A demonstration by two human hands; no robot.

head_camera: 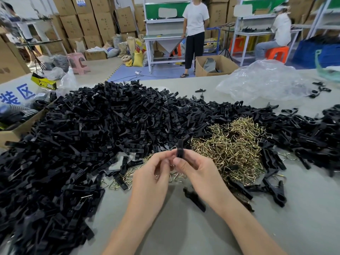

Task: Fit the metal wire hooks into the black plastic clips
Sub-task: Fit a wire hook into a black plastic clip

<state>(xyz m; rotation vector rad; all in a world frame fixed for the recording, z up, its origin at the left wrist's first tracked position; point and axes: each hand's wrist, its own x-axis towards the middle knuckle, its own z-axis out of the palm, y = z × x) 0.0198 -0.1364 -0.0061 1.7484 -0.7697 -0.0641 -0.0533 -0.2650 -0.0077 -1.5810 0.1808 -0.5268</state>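
One black plastic clip (180, 149) stands upright between my two hands, just above the table's near middle. My right hand (196, 167) pinches its lower end with thumb and fingers. My left hand (156, 172) curls its fingers against the clip's left side, and a bit of metal wire shows by those fingers. A huge heap of black clips (88, 129) covers the left and far side of the table. A pile of brass-coloured wire hooks (230, 146) lies right of my hands.
Loose clips (195, 198) and hooks (125, 178) lie on the grey table (165, 227) near my wrists. A crumpled clear plastic bag (263, 80) sits at the far right, a cardboard box (20, 124) at the left edge. Two people are at benches beyond.
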